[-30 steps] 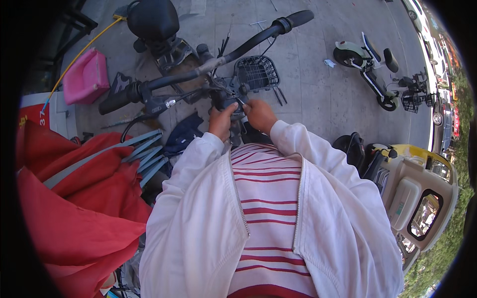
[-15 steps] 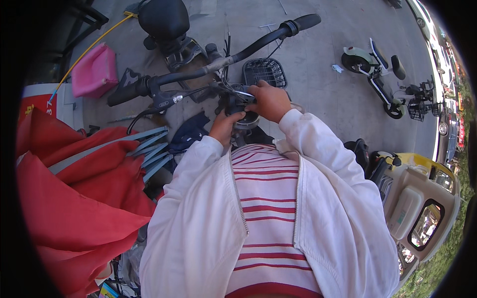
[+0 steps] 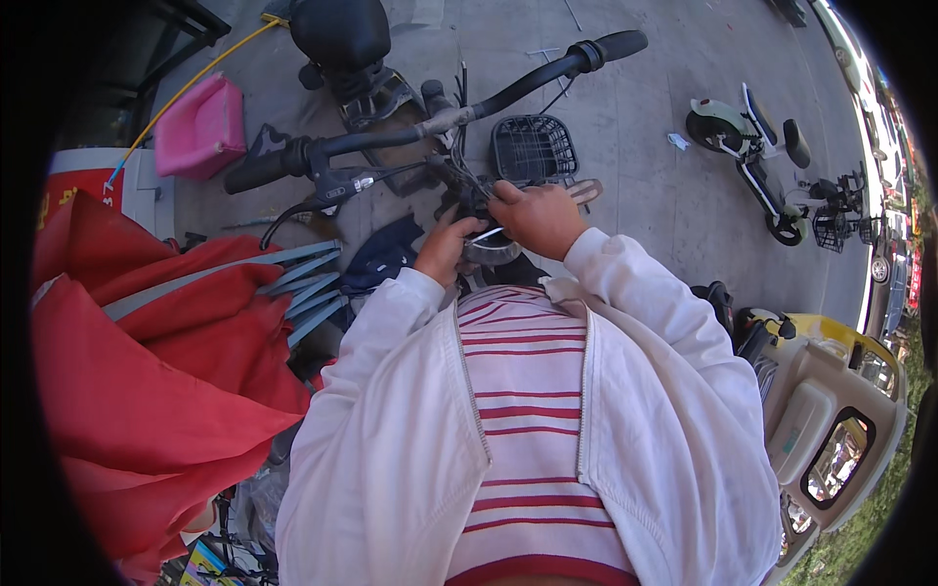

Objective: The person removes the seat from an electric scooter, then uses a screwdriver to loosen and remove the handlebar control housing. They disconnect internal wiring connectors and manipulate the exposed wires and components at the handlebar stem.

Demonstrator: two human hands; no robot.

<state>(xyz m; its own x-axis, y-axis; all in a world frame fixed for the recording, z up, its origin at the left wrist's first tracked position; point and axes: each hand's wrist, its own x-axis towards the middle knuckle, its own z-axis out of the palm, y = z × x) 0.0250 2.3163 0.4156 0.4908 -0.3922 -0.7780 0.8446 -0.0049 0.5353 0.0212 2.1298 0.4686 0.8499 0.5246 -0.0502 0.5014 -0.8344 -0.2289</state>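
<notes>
In front of my body, the handlebar [image 3: 391, 139] of an electric bike spans from left to upper right. Below its stem is a round headlight [image 3: 491, 254] with a clear lens. My right hand [image 3: 543, 217] is closed around a screwdriver [image 3: 586, 191]; its brownish handle end sticks out to the right, and a shiny metal shaft points down-left at the headlight. My left hand [image 3: 445, 250] grips the headlight's left side, thumb on top and its other fingers mostly hidden. Dark cables [image 3: 457, 146] run down from the stem. The shaft's tip is hard to make out.
A black wire basket [image 3: 533, 148] lies beyond my hands, near the bike's black seat [image 3: 342, 34]. Red cloth with grey-blue slats [image 3: 313, 283] crowds the left, below a pink chair [image 3: 200, 127]. A scooter [image 3: 752, 146] and a beige-yellow vehicle [image 3: 831, 410] stand right.
My right hand has turned the screwdriver: its shaft swung from pointing up-left to down-left across the headlight, and its handle end rose. My left hand stays at the headlight. The view shifted slightly.
</notes>
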